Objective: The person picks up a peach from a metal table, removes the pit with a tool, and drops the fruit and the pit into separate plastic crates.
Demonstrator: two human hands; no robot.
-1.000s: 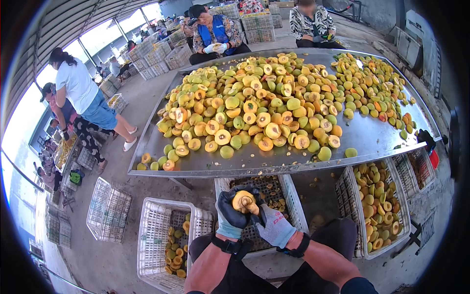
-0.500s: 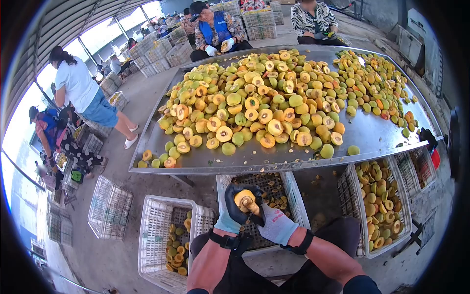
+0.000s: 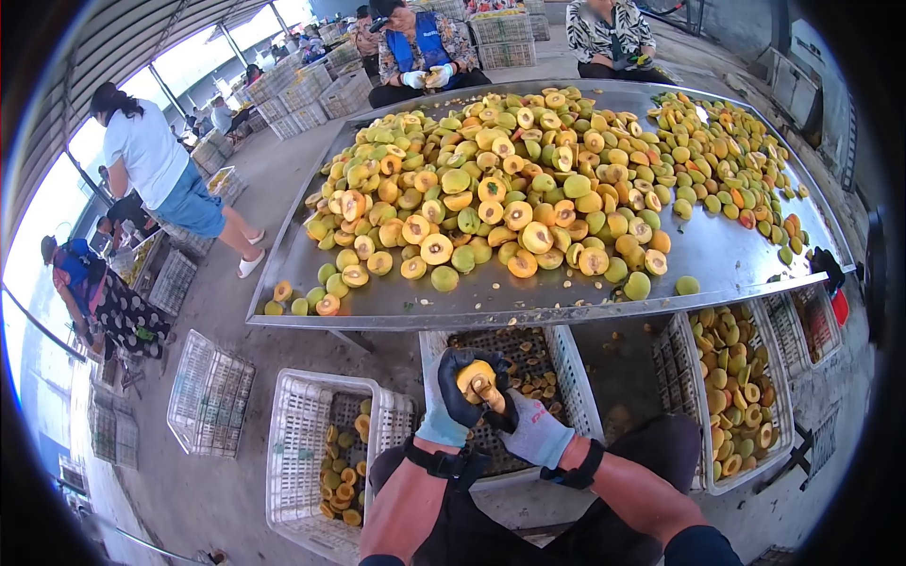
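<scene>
On the person's side of the table [image 3: 736,259], just short of its near edge and above a crate [image 3: 578,387], the left hand [image 3: 457,401] holds a yellow fruit [image 3: 475,374]. Its gloved fingers curl closely around the fruit's rounded side. The right hand [image 3: 536,429] is bent in against the fruit's lower right; whether its fingers pinch the fruit or a small tool cannot be told.

The fruit looks light enough for one hand to carry, with a fairly firm outside and softer flesh that would probably bruise or tear under a hard squeeze. Exposed flesh is likely wet and slippery. The best hold seems to be the rounded back, cupped in the palm with pressure spread across several fingers, leaving the uncovered face clear.
</scene>
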